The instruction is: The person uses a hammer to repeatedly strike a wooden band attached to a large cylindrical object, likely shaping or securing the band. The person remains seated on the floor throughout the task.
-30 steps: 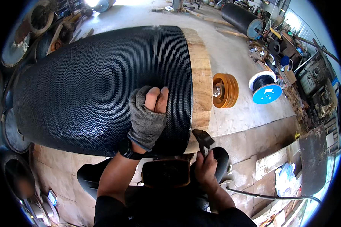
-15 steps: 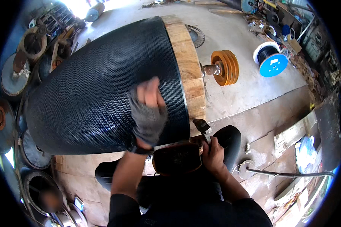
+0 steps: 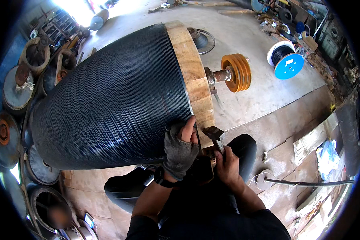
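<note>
A large tapered drum [image 3: 112, 96], covered in black ribbed windings, lies across in front of me with a pale wooden end [image 3: 192, 72]. My left hand [image 3: 181, 150], in a grey fingerless glove, is at the windings' near right edge. Its index finger reaches along the seam with the wood and the other fingers curl in; whatever they may pinch is hidden. Just to the right, my right hand [image 3: 227, 164] is bare and wrapped round the handle of a hammer [image 3: 214, 133], whose head is close to the wooden end. A dark container [image 3: 202, 170] sits between my knees, partly covered by my left hand.
From the drum's end a shaft carries an orange grooved pulley [image 3: 237, 73]. Beyond it stands a blue-and-white cable reel [image 3: 288, 66]. Old rollers and wheels [image 3: 18, 88] crowd the left side. At right are a black rod on a round base [image 3: 308, 183] and boards [image 3: 316, 140].
My left hand has moved down and right from over the windings to the edge beside the wood. The hammer stays in my right hand at nearly the same place.
</note>
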A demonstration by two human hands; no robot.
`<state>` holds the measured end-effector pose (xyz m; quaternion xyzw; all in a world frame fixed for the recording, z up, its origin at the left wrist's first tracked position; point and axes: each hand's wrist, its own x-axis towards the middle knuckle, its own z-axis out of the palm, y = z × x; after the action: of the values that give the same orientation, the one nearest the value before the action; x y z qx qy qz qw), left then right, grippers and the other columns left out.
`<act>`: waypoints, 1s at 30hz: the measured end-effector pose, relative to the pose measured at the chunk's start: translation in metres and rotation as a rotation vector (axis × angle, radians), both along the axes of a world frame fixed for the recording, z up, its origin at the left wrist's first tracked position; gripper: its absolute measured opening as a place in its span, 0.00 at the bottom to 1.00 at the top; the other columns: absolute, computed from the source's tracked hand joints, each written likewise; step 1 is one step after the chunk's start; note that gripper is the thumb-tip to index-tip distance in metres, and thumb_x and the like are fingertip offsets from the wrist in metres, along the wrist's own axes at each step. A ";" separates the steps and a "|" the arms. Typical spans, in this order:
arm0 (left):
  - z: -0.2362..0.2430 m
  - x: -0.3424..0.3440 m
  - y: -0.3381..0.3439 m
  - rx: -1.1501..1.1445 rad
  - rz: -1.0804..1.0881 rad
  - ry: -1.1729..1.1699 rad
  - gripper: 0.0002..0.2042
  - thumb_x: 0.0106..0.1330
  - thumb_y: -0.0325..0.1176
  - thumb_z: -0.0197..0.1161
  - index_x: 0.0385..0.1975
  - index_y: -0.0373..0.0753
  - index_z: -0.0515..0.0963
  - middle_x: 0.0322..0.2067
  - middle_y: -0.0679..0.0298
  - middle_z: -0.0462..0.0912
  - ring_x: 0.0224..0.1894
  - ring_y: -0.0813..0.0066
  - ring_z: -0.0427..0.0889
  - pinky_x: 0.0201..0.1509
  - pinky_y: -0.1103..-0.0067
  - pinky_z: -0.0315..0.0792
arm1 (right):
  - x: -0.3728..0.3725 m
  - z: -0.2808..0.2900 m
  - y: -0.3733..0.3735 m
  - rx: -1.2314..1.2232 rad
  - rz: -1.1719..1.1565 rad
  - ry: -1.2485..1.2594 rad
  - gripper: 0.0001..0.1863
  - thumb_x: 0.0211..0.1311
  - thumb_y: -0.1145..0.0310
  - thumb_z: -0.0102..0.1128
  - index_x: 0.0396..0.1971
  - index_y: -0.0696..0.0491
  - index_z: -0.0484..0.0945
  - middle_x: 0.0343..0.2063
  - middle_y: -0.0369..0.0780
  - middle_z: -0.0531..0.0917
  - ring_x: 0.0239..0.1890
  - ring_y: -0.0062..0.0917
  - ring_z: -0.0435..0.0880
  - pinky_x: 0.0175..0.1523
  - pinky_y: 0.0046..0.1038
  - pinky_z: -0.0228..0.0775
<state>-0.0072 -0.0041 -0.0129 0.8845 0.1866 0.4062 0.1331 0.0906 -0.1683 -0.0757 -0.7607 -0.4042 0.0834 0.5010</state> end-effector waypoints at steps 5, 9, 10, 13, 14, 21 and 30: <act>0.010 0.016 -0.006 -0.109 0.057 -0.003 0.34 0.51 0.23 0.67 0.61 0.34 0.64 0.31 0.62 0.79 0.36 0.68 0.78 0.44 0.68 0.72 | 0.001 0.017 0.006 0.094 0.030 -0.027 0.11 0.67 0.70 0.59 0.43 0.60 0.71 0.26 0.53 0.80 0.28 0.50 0.82 0.31 0.40 0.74; 0.007 0.020 -0.005 -0.188 0.072 -0.015 0.35 0.51 0.24 0.67 0.63 0.33 0.63 0.32 0.61 0.79 0.36 0.67 0.78 0.43 0.67 0.72 | 0.003 0.027 0.010 -0.042 0.044 -0.150 0.12 0.66 0.71 0.58 0.43 0.62 0.70 0.25 0.53 0.79 0.26 0.50 0.82 0.31 0.40 0.75; 0.006 0.020 -0.005 -0.227 0.065 -0.015 0.36 0.51 0.24 0.67 0.63 0.32 0.63 0.33 0.60 0.79 0.36 0.66 0.78 0.44 0.67 0.72 | 0.003 0.026 0.010 -0.017 0.044 -0.117 0.12 0.66 0.71 0.58 0.43 0.62 0.70 0.25 0.53 0.79 0.25 0.50 0.82 0.30 0.41 0.74; -0.002 0.023 -0.001 -0.226 0.056 -0.017 0.39 0.51 0.21 0.66 0.66 0.31 0.58 0.29 0.60 0.73 0.30 0.67 0.74 0.34 0.68 0.70 | 0.005 0.026 0.012 0.091 0.053 -0.095 0.13 0.65 0.71 0.59 0.42 0.62 0.69 0.23 0.52 0.78 0.23 0.50 0.81 0.28 0.42 0.73; 0.004 0.023 -0.002 -0.312 0.046 0.001 0.39 0.51 0.21 0.66 0.66 0.31 0.57 0.29 0.60 0.73 0.31 0.66 0.74 0.35 0.68 0.69 | 0.005 0.027 0.009 0.133 0.058 -0.136 0.13 0.65 0.71 0.59 0.42 0.62 0.69 0.23 0.52 0.78 0.23 0.50 0.80 0.27 0.42 0.73; 0.009 0.023 -0.005 -0.135 0.139 0.047 0.38 0.51 0.25 0.68 0.65 0.29 0.60 0.30 0.60 0.78 0.35 0.64 0.77 0.43 0.67 0.71 | 0.003 0.033 0.007 0.051 0.032 -0.180 0.10 0.65 0.71 0.56 0.37 0.62 0.69 0.23 0.52 0.79 0.23 0.51 0.81 0.27 0.42 0.73; 0.011 0.000 -0.016 -0.003 0.096 0.016 0.33 0.54 0.26 0.69 0.61 0.28 0.64 0.44 0.51 0.77 0.48 0.60 0.75 0.49 0.66 0.72 | 0.008 0.019 0.012 0.038 -0.037 0.022 0.12 0.72 0.66 0.50 0.35 0.60 0.68 0.19 0.51 0.76 0.20 0.44 0.76 0.25 0.39 0.66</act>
<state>-0.0076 -0.0196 -0.0016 0.8777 0.2305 0.4046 0.1136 0.0990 -0.1567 -0.0568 -0.7576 -0.3858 0.0749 0.5211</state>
